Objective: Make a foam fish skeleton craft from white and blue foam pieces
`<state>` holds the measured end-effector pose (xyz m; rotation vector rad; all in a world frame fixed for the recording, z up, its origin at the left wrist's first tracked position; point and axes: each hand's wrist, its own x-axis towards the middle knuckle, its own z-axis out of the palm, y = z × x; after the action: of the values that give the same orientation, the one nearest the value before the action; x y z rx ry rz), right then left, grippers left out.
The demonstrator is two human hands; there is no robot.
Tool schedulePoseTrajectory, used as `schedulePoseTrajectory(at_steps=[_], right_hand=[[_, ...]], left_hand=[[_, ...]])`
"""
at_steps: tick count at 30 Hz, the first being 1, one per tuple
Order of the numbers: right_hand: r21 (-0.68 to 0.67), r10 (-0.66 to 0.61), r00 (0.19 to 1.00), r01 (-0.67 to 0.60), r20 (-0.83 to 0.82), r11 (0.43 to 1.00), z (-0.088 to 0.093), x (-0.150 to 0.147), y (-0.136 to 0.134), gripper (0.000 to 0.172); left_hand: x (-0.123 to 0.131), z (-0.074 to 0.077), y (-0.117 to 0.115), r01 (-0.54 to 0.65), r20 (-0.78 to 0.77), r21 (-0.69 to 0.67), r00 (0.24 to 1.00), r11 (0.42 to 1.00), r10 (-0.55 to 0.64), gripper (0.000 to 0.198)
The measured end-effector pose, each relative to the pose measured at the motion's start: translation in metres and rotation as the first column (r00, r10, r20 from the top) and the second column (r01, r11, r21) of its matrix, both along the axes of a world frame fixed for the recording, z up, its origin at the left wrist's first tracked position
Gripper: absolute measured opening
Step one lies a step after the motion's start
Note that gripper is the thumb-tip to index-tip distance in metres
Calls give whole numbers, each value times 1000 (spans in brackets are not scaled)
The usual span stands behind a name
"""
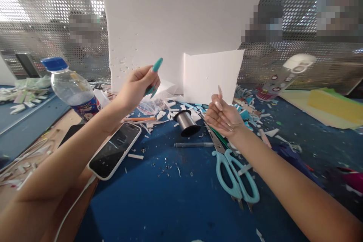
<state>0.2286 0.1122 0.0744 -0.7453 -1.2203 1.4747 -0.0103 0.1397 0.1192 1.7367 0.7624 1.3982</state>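
My left hand (139, 86), with long teal nails, is raised above the table with thumb and fingers pinched together. Anything between those fingertips is too fine to make out. Across from it, my right hand (222, 115) has its fingers curled and thumb pressed in; what it grips, if anything, does not show. Between and below the hands lies a spool (187, 123) of fine silvery thread or wire with black flanges, tipped on its side. Light-blue-handled scissors (236, 177) lie under my right hand, their blades partly hidden by it. A grey pen (194, 145) rests in front of the spool.
A phone (116, 151) with a white cable lies beside my left forearm, near a blue-capped bottle (75, 90). White boards (181, 15) stand against a perforated metal screen. Scraps litter the blue tabletop (159, 204). A clear flask (283, 77) and yellow sheets (334, 107) are at right.
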Motion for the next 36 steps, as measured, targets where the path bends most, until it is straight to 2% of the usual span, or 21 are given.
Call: schedulePoseTrajectory(at_steps=[3,7,10,13,15,17,19,21,22,24,27,29,33,36], right_hand=[[-7,-12,999,12,29,1000,5,1,1,33],[43,-180,979,176,98,983,7,1,4,27],[131,-312,925,290,217,948,4,3,7,31],[198,-411,855,364,317,910,-1,7,11,33],[213,-434,833,381,342,900,-4,11,13,35],[220,-439,825,382,357,897,-6,13,15,35],[222,-431,820,371,377,901,-7,14,16,36],[211,-400,823,342,404,916,-7,13,16,36],[201,-379,825,323,419,925,-7,12,16,37],[178,-339,830,289,444,941,-6,10,14,38],[156,-302,833,258,463,953,-3,6,11,39],[148,-284,838,242,467,959,0,4,8,38],[175,-231,825,163,516,971,7,3,3,39],[252,-178,744,14,643,968,7,7,3,43]], left_hand=[[-3,0,1,12,-124,41,992,999,-7,38],[-6,3,2,19,22,-37,1000,999,-18,35],[-8,5,5,-130,96,-34,987,991,132,34],[-12,4,10,-312,83,-55,945,948,316,34],[-14,2,15,-382,60,-68,921,922,386,34],[-15,0,17,-404,56,-72,911,912,408,34],[-16,-1,18,-318,125,-112,935,942,331,34],[-15,0,16,-89,257,-186,957,978,135,33],[-14,1,14,40,321,-212,947,976,31,33],[-13,4,9,239,418,-235,900,942,-124,33],[-10,7,3,381,518,-254,830,889,-208,38],[-9,11,0,419,551,-284,807,863,-210,42],[-11,22,-6,350,492,-330,856,877,-156,48],[-15,30,-11,347,490,-296,855,890,-170,53]])
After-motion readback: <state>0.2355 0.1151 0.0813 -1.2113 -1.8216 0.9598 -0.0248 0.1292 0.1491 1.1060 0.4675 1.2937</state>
